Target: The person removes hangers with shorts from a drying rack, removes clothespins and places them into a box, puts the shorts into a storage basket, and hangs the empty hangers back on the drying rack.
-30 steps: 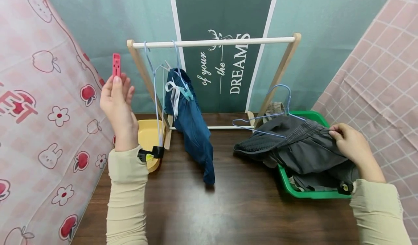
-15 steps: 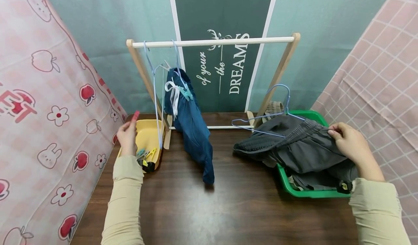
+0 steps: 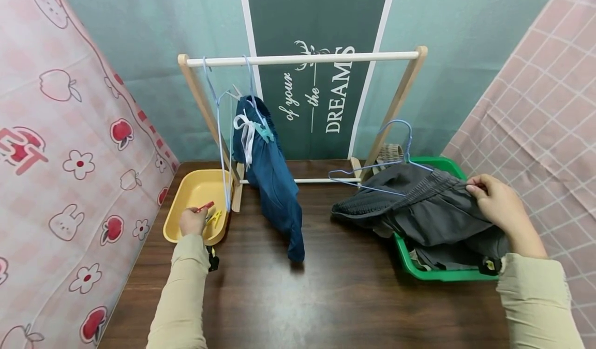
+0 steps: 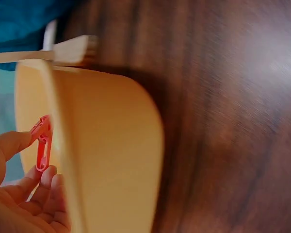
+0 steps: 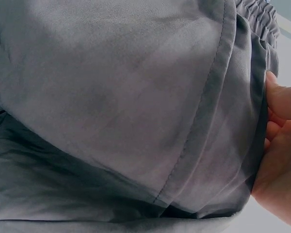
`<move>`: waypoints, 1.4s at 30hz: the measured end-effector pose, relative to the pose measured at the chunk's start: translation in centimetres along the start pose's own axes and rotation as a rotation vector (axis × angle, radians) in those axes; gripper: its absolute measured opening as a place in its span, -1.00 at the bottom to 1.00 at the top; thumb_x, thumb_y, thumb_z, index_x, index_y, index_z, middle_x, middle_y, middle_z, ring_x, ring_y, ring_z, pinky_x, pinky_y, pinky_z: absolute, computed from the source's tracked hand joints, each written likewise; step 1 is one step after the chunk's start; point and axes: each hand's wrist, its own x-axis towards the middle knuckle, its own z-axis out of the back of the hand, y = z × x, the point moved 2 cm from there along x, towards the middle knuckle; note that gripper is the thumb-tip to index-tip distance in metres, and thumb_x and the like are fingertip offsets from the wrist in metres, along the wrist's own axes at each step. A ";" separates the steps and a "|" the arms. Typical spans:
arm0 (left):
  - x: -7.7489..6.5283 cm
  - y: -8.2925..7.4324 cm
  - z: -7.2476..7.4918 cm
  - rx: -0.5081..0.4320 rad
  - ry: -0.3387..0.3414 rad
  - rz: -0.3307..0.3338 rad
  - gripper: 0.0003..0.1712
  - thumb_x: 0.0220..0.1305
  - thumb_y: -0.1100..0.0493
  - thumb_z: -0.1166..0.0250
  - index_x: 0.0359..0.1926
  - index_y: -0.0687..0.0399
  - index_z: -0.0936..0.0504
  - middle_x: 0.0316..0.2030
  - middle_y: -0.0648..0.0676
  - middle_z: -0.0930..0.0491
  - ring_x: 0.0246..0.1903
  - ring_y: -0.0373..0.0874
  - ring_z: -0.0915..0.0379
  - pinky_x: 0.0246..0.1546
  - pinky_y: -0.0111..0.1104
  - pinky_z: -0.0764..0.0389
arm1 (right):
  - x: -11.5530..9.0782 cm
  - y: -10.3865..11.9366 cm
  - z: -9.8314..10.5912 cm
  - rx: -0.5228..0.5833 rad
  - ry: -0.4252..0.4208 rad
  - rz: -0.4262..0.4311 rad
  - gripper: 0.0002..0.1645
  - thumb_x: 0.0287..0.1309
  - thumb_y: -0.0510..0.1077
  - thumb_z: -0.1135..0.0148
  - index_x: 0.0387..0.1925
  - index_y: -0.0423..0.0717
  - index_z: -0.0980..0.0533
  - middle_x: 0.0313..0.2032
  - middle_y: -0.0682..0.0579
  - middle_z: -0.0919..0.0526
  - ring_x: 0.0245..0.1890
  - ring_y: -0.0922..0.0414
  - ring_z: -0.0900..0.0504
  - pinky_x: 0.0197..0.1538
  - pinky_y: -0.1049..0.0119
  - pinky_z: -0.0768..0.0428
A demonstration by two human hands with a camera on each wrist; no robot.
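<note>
My left hand (image 3: 193, 222) is in the yellow basin (image 3: 175, 204). It pinches a red clothespin (image 4: 45, 143) between thumb and fingertips, inside the basin's rim in the left wrist view. Beside it in the basin lies a yellow clothespin (image 3: 214, 218). On the right, my right hand (image 3: 500, 202) pinches the waistband edge of dark grey pants (image 3: 442, 212). These pants lie across a green basket (image 3: 453, 167), with a blue hanger (image 3: 404, 157) at their waistband. The right wrist view shows my thumb on the fabric edge; part of the fingers is hidden behind it.
A wooden rack with a white rail (image 3: 302, 58) stands at the back. From its left part hang blue pants (image 3: 272, 178), held by a teal clothespin (image 3: 264, 131), and a bare hanger (image 3: 219, 126). Patterned cloths border both sides of the dark table (image 3: 298, 307).
My left hand has come down from beside the rack's left post into the yellow basin, still pinching the red clothespin. My right hand keeps its hold on the grey pants.
</note>
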 end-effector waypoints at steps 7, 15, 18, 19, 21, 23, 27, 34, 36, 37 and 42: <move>0.4 1.1 -0.7 0.221 0.057 -0.028 -0.49 0.22 0.05 -0.13 0.02 0.42 -0.52 0.00 0.45 -0.54 -0.03 0.31 -0.48 -0.02 0.01 -0.49 | 0.0 0.2 0.2 -0.002 -0.003 0.001 -0.74 0.39 -0.19 0.05 -0.18 -0.35 -0.46 -0.23 -0.42 -0.55 -0.24 -0.29 -0.49 -0.21 -0.12 -0.34; 0.2 1.4 -0.7 0.259 0.086 -0.009 -0.50 0.25 0.07 -0.07 0.06 0.37 -0.53 0.03 0.42 -0.54 -0.01 0.31 -0.49 0.01 0.01 -0.49 | -0.1 0.3 0.2 0.003 -0.006 0.007 -0.75 0.38 -0.20 0.04 -0.19 -0.34 -0.46 -0.26 -0.41 -0.56 -0.25 -0.27 -0.48 -0.23 -0.08 -0.33; 0.1 1.3 -0.6 0.257 0.109 -0.005 -0.47 0.28 0.06 -0.06 0.10 0.40 -0.49 0.06 0.42 -0.52 0.02 0.31 -0.47 0.04 0.01 -0.48 | -0.1 0.3 0.2 0.002 -0.012 0.009 -0.76 0.38 -0.20 0.04 -0.20 -0.34 -0.46 -0.27 -0.40 -0.56 -0.26 -0.26 -0.48 -0.23 -0.06 -0.33; 0.1 1.3 -0.6 0.253 0.113 -0.002 -0.46 0.28 0.05 -0.06 0.11 0.41 -0.48 0.07 0.42 -0.51 0.03 0.31 -0.47 0.05 0.01 -0.48 | -0.1 0.3 0.2 0.003 -0.013 0.009 -0.76 0.38 -0.20 0.04 -0.20 -0.34 -0.46 -0.27 -0.40 -0.56 -0.26 -0.26 -0.48 -0.23 -0.06 -0.33; 0.1 1.3 -0.5 0.243 0.116 0.000 -0.46 0.28 0.04 -0.07 0.09 0.42 -0.48 0.06 0.43 -0.51 0.01 0.30 -0.47 0.04 0.01 -0.48 | -0.1 0.3 0.2 0.004 -0.014 0.007 -0.75 0.38 -0.20 0.04 -0.20 -0.34 -0.47 -0.27 -0.40 -0.56 -0.26 -0.26 -0.48 -0.23 -0.06 -0.33; 0.1 1.3 -0.5 0.231 0.117 0.000 -0.45 0.28 0.04 -0.07 0.08 0.43 -0.48 0.04 0.45 -0.51 -0.01 0.29 -0.48 0.03 0.00 -0.47 | -0.1 0.3 0.2 0.005 -0.016 0.005 -0.76 0.38 -0.20 0.04 -0.20 -0.34 -0.47 -0.27 -0.39 -0.57 -0.26 -0.25 -0.48 -0.23 -0.04 -0.33; 0.2 1.4 -0.4 0.182 0.124 0.006 -0.41 0.31 0.03 -0.04 0.13 0.48 -0.42 0.08 0.48 -0.47 0.01 0.30 -0.44 0.08 0.01 -0.45 | -0.1 0.3 0.1 0.002 -0.024 0.003 -0.76 0.38 -0.20 0.03 -0.20 -0.33 -0.47 -0.28 -0.38 -0.57 -0.27 -0.24 -0.48 -0.25 0.01 -0.32; 1.0 0.3 0.8 -0.063 -0.084 0.014 -0.44 0.39 0.08 0.05 0.24 0.42 -0.34 0.11 0.45 -0.45 0.10 0.32 -0.40 0.18 0.03 -0.39 | -0.1 0.4 0.2 0.013 -0.046 0.006 -0.77 0.37 -0.22 0.04 -0.21 -0.34 -0.47 -0.28 -0.39 -0.56 -0.27 -0.22 -0.47 -0.25 0.04 -0.32; 1.3 -0.6 1.4 -0.177 -0.185 0.014 -0.48 0.40 0.11 0.09 0.23 0.39 -0.37 0.09 0.41 -0.49 0.09 0.26 -0.43 0.19 -0.02 -0.41 | -0.1 0.3 0.3 0.018 -0.054 0.006 -0.77 0.36 -0.23 0.03 -0.21 -0.35 -0.47 -0.27 -0.39 -0.56 -0.27 -0.21 -0.46 -0.25 0.07 -0.31; 1.5 -1.2 1.7 -0.238 -0.232 0.012 -0.49 0.40 0.13 0.11 0.22 0.37 -0.38 0.09 0.40 -0.50 0.09 0.23 -0.43 0.20 -0.05 -0.41 | -0.1 0.3 0.3 0.019 -0.058 0.004 -0.77 0.36 -0.23 0.04 -0.21 -0.35 -0.47 -0.26 -0.40 -0.56 -0.26 -0.21 -0.45 -0.25 0.08 -0.31; 1.2 -5.1 4.2 -0.534 -0.402 0.010 -0.60 0.42 0.16 0.12 0.15 0.25 -0.42 -0.03 0.13 -0.53 0.00 -0.06 -0.43 0.12 -0.32 -0.43 | -0.1 0.3 0.5 0.028 -0.077 -0.010 -0.75 0.38 -0.22 0.04 -0.19 -0.36 -0.47 -0.23 -0.40 -0.54 -0.27 -0.17 -0.44 -0.23 0.04 -0.32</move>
